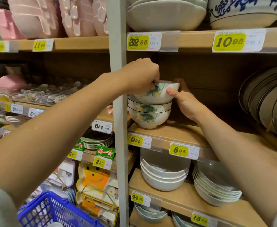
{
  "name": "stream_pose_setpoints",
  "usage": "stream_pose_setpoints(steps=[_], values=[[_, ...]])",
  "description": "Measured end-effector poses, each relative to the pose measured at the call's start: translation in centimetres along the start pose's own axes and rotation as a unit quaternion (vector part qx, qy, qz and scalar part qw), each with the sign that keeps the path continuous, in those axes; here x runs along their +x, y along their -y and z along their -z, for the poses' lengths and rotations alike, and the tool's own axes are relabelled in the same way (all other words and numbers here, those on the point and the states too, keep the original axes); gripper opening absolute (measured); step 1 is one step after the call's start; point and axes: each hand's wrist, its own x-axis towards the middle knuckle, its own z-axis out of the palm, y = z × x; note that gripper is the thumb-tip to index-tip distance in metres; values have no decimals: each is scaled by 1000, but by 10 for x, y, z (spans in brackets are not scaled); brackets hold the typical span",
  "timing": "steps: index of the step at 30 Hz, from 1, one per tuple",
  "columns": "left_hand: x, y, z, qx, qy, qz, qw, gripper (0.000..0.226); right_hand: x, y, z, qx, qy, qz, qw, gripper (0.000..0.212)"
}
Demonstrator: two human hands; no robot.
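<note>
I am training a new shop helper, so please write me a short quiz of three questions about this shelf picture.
1. True or false: the left hand and the right hand both hold the top bowl.
2. How many flowered bowls are in the stack, the top bowl included? A) two B) three C) five
3. Fill in: the yellow price tag on the shelf edge just under the stack reads ____.
Key: 1 true; 2 B; 3 9.95.

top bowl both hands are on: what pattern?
Top bowl: white with green leaves, a pale yellow flower and a thin dark rim line. Shows best in the head view.
</note>
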Motion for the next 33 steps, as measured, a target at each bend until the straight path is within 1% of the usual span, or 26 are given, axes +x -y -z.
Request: stream_pose_setpoints(steps=[5,8,14,17,18,21,23,25,28,31,33], values=[[0,1,-12,34,30,2,999,28,2,-9,-3,-10,22,-17,1000,76],[0,3,-16,35,37,4,999,26,3,-15,-5,-11,27,-29,999,74],[-1,3,-26,33,40,1,999,27,7,-26,-4,-2,42,-51,998,87],[0,2,-28,36,34,1,999,27,9,-27,-1,11,62,-58,996,86],[1,2,-28,38,33,2,999,28,10,-27,0,12,67,-59,996,90],[2,-1,-30,58,33,-1,998,27,11,-27,2,10,87,-65,994,116],[1,-3,-31,75,33,-1,997,24,10,-27,3,9,101,-68,993,122],[0,-5,-32,87,28,1,996,23,9,-27,4,11,98,-65,993,117],[0,-5,-34,91,21,-2,996,23,9,-27,4,10,91,-65,994,103],[-1,-3,-36,83,10,-13,996,22,9,-24,4,-3,95,-69,993,102],[-3,-1,-38,72,6,-15,997,33,11,-21,6,-13,103,-71,992,99]])
